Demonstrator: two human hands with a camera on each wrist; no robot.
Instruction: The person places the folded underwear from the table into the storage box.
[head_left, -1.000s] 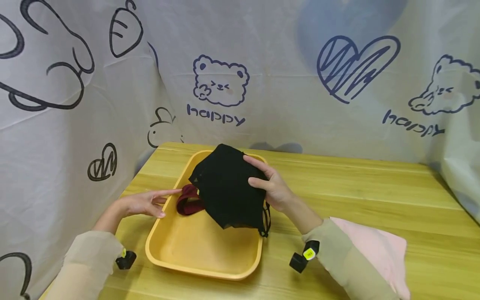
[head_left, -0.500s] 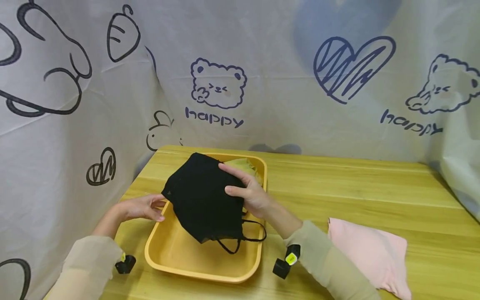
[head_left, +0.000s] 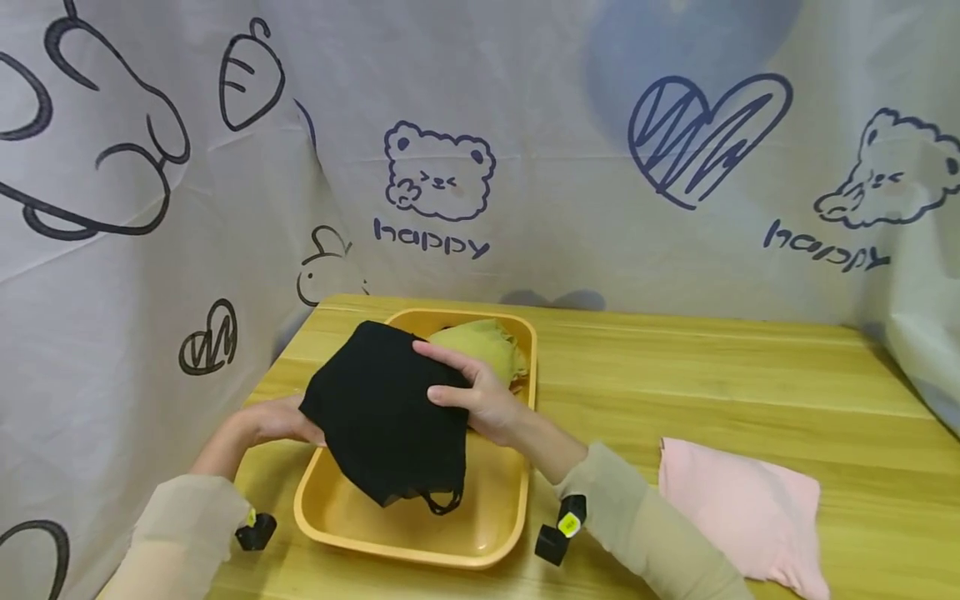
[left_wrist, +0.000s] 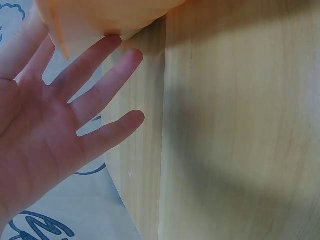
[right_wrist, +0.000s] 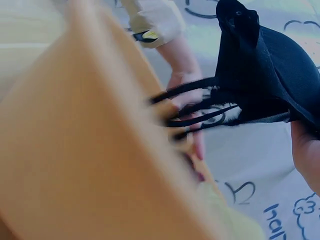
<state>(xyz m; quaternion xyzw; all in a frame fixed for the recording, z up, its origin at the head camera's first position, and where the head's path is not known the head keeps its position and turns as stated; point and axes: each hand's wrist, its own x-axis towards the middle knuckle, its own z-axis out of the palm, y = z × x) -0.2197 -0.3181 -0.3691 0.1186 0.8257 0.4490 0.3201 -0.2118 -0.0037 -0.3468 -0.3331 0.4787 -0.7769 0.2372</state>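
Here, black strappy fabric garment (head_left: 386, 408) over yellow plastic bin (head_left: 491, 508)

Your right hand (head_left: 487, 402) grips the garment; your left hand (head_left: 279, 419), fingers straight and spread, is at the bin's left side. Crumpled mustard-yellow cloth (head_left: 482, 346) lies inside, folded pink cloth (head_left: 738, 510) on the wooden tabletop (head_left: 712, 375).

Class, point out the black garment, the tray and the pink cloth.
Black garment (head_left: 386, 408): head view, middle of its broad visible face.
Tray (head_left: 491, 492): head view, bare inside floor.
Pink cloth (head_left: 742, 510): head view, middle of its upper surface.
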